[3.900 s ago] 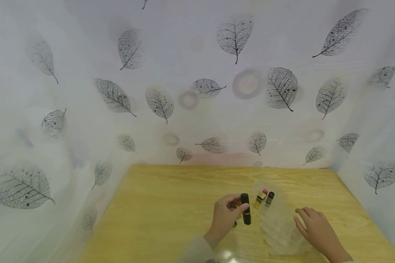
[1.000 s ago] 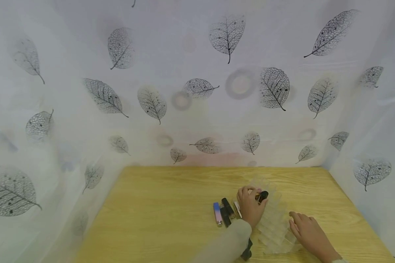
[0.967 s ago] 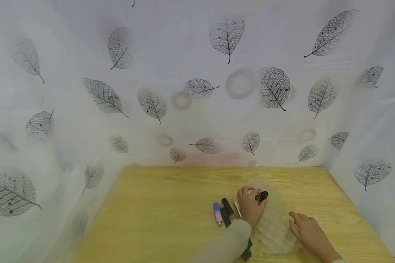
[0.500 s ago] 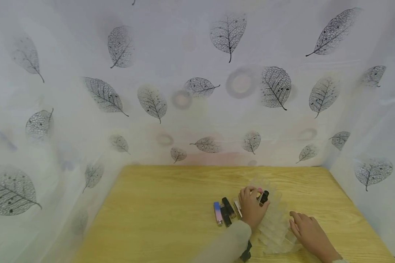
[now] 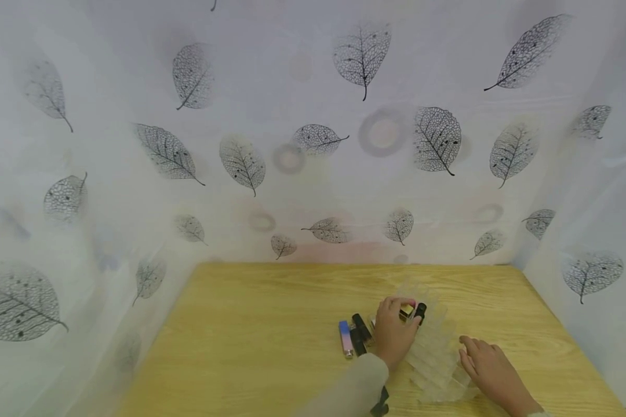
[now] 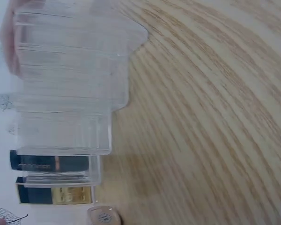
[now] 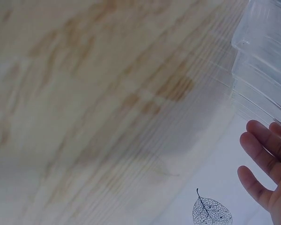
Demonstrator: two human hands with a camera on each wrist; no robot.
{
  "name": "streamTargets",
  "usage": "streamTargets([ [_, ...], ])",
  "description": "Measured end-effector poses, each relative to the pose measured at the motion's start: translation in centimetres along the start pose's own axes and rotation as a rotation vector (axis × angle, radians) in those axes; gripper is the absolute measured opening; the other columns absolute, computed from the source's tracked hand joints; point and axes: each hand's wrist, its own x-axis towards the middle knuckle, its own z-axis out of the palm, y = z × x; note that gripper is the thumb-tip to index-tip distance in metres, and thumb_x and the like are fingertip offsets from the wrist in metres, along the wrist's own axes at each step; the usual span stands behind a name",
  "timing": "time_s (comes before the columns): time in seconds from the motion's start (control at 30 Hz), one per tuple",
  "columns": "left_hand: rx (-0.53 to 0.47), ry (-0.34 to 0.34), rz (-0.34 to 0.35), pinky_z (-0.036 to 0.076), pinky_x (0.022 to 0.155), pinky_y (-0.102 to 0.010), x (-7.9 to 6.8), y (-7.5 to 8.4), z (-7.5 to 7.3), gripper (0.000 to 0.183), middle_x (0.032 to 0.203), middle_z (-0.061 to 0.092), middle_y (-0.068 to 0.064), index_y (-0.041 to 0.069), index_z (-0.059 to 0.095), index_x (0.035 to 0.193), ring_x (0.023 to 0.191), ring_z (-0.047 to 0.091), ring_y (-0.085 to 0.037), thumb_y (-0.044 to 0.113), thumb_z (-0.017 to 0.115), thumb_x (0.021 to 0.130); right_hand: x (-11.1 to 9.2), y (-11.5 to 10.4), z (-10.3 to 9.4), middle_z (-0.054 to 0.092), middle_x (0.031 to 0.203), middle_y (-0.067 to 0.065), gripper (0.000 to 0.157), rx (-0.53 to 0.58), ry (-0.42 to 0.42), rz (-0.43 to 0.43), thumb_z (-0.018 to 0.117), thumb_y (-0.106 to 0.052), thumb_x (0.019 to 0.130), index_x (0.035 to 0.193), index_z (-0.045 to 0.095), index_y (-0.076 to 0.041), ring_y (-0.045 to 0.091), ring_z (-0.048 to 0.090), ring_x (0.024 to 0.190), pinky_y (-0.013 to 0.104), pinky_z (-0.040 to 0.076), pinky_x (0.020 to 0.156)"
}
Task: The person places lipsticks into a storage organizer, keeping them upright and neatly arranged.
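A clear stepped acrylic organizer (image 5: 438, 365) stands on the wooden table between the two hands. In its far slots are a black lipstick tube (image 6: 56, 162) and a black-and-gold lipstick (image 6: 61, 194). My left hand (image 5: 395, 336) is over that end, thumb and fingers parted around the lipstick tops. A pink top (image 5: 412, 302) shows beside its fingers. In the left wrist view only bits of fingertips appear at the lower left edge, apart from both tubes. My right hand (image 5: 495, 368), fingers relaxed, lies beside the organizer's right side; contact is unclear.
Left of the organizer lie a blue-and-pink tube (image 5: 345, 339) and black tubes (image 5: 362, 328). A dark object (image 5: 379, 403) is partly under the left sleeve. A round pinkish piece (image 6: 104, 216) sits near the slots. Leaf-printed sheeting (image 5: 313, 191) surrounds the table.
Several seconds ago my left hand held a black tube left of the organizer; it then moved onto the slots. In the last half second it shifted slightly left. The right hand stays nearly still.
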Motion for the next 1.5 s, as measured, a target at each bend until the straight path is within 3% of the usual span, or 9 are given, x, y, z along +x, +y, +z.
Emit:
streamTargets([
  [0.23, -0.081, 0.034, -0.004, 0.047, 0.067, -0.014, 0.3, 0.0, -2.9, 0.021, 0.084, 0.064, 0.003, 0.019, 0.062, 0.103, 0.075, 0.059, -0.007, 0.019, 0.07, 0.084, 0.1, -0.1, -0.1, 0.067, 0.089, 0.011, 0.024, -0.005, -0.002, -0.008, 0.06, -0.016, 0.088, 0.105, 0.06, 0.001, 0.026, 0.064, 0.081, 0.047, 0.05, 0.07],
  [0.43, -0.078, -0.036, -0.104, 0.046, 0.065, -0.015, 0.6, -0.6, -5.7, 0.02, 0.082, 0.063, 0.007, 0.02, 0.062, 0.104, 0.073, 0.056, -0.004, 0.02, 0.069, 0.085, 0.1, -0.2, -0.4, 0.068, 0.091, 0.011, 0.024, 0.008, -0.013, 0.002, 0.06, -0.016, 0.089, 0.106, 0.06, 0.001, 0.027, 0.064, 0.082, 0.049, 0.05, 0.071],
  [0.57, -0.008, -0.063, -0.15, 0.044, 0.061, -0.015, 0.5, -1.5, -7.3, 0.021, 0.082, 0.063, 0.005, 0.016, 0.063, 0.104, 0.07, 0.054, -0.001, 0.019, 0.069, 0.085, 0.1, -0.1, -0.3, 0.067, 0.09, 0.011, 0.024, 0.013, -0.015, 0.005, 0.059, -0.016, 0.089, 0.106, 0.059, 0.001, 0.027, 0.064, 0.082, 0.049, 0.05, 0.071],
  [0.7, 0.129, -0.063, -0.168, 0.042, 0.056, -0.018, 0.3, -2.9, -8.2, 0.027, 0.085, 0.064, -0.002, 0.012, 0.062, 0.106, 0.067, 0.055, -0.006, 0.014, 0.071, 0.081, 0.1, 0.0, -0.1, 0.067, 0.089, 0.012, 0.024, 0.013, 0.002, -0.008, 0.06, -0.014, 0.088, 0.105, 0.059, 0.002, 0.027, 0.063, 0.08, 0.049, 0.05, 0.07],
  [0.8, 0.192, -0.073, -0.221, 0.044, 0.057, -0.022, -0.1, -4.0, -8.6, 0.032, 0.089, 0.064, -0.007, 0.009, 0.06, 0.108, 0.072, 0.057, -0.013, 0.011, 0.072, 0.078, 0.1, 0.0, 0.0, 0.067, 0.089, 0.012, 0.024, 0.009, 0.001, -0.007, 0.06, -0.014, 0.088, 0.105, 0.059, 0.002, 0.027, 0.064, 0.081, 0.049, 0.05, 0.07],
  [1.0, 0.269, -0.116, -0.351, 0.048, 0.062, -0.027, -1.0, -6.2, -8.5, 0.038, 0.096, 0.059, -0.007, 0.008, 0.057, 0.111, 0.077, 0.055, -0.014, 0.013, 0.073, 0.076, 0.1, -0.1, -0.2, 0.067, 0.091, 0.012, 0.024, 0.02, -0.032, 0.008, 0.058, -0.016, 0.09, 0.106, 0.059, 0.002, 0.028, 0.063, 0.083, 0.05, 0.049, 0.072],
  [1.27, 0.283, -0.148, -0.427, 0.053, 0.068, -0.037, -2.0, -7.5, -7.9, 0.046, 0.1, 0.056, -0.014, 0.006, 0.055, 0.112, 0.084, 0.059, -0.024, 0.014, 0.076, 0.071, 0.1, -0.2, -0.3, 0.067, 0.092, 0.012, 0.025, 0.031, -0.06, 0.031, 0.057, -0.016, 0.09, 0.107, 0.059, 0.002, 0.028, 0.063, 0.084, 0.05, 0.049, 0.073],
  [1.5, 0.251, -0.174, -0.448, 0.054, 0.069, -0.04, -2.3, -7.8, -8.0, 0.049, 0.104, 0.055, -0.018, 0.001, 0.054, 0.114, 0.086, 0.06, -0.027, 0.01, 0.073, 0.07, 0.0, -0.3, -0.3, 0.067, 0.091, 0.012, 0.025, 0.041, -0.053, 0.032, 0.058, -0.015, 0.09, 0.107, 0.059, 0.002, 0.027, 0.063, 0.083, 0.05, 0.049, 0.073],
])
